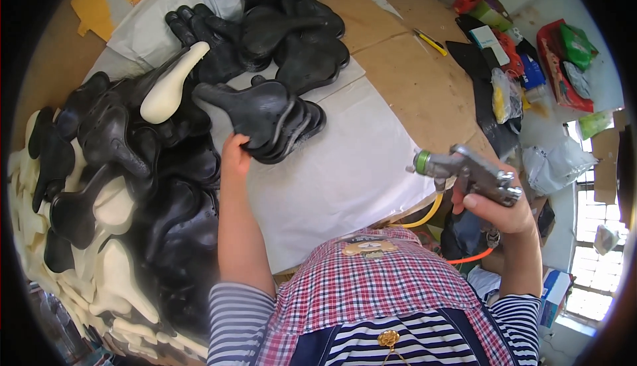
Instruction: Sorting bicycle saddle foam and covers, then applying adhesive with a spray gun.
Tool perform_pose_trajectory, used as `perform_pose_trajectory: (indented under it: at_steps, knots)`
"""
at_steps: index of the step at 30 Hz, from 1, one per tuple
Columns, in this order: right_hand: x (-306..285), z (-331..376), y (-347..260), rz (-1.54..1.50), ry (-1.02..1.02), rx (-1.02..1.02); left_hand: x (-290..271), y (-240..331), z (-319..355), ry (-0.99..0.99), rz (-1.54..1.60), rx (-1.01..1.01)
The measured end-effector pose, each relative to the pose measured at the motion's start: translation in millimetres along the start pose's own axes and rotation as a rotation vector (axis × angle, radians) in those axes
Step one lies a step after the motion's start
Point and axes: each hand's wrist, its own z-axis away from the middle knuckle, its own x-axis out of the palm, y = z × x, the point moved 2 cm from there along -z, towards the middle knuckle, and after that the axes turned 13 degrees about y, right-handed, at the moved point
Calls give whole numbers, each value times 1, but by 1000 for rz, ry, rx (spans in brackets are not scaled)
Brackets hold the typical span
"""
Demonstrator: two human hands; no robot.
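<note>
On the white sheet (332, 187) lies a stack of several black bicycle saddles (255, 111). My left hand (236, 158) is closed at the near left edge of this stack, its fingertips partly hidden by the saddles. In my right hand (507, 212) is a metal spray gun (474, 175) with a green ring near its nozzle. The gun is held above the sheet's right side, its nozzle pointing left toward the stack, apart from it. Whether it is spraying cannot be made out.
Black saddles (113, 127) and cream saddle pieces (126, 280) are heaped at the left, with more black saddles (285, 31) behind. A yellow cutter knife (431, 42) rests on cardboard (398, 61). An orange hose (472, 258) hangs below the gun. Bags and boxes (490, 42) clutter the right.
</note>
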Motion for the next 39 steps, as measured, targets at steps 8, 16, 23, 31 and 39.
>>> perform_pose_trajectory:
  at_steps: [8, 16, 23, 31, 39]
  knots:
    - [-23, 17, 6, 145, 213, -23, 40, -28, -29, 59, -493, 65]
    - [-37, -12, -26, 123, 449, -267, 28, -47, 16, 51, -155, 79]
    - [-9, -77, -61, 108, 212, -353, -6, -16, 33, 171, 60, 168]
    - [-46, -111, -38, 63, 259, -262, 77, 24, -49, 23, 340, 47]
    - [-53, -125, 9, -62, 224, -158, 164, 29, -152, 138, 485, 40]
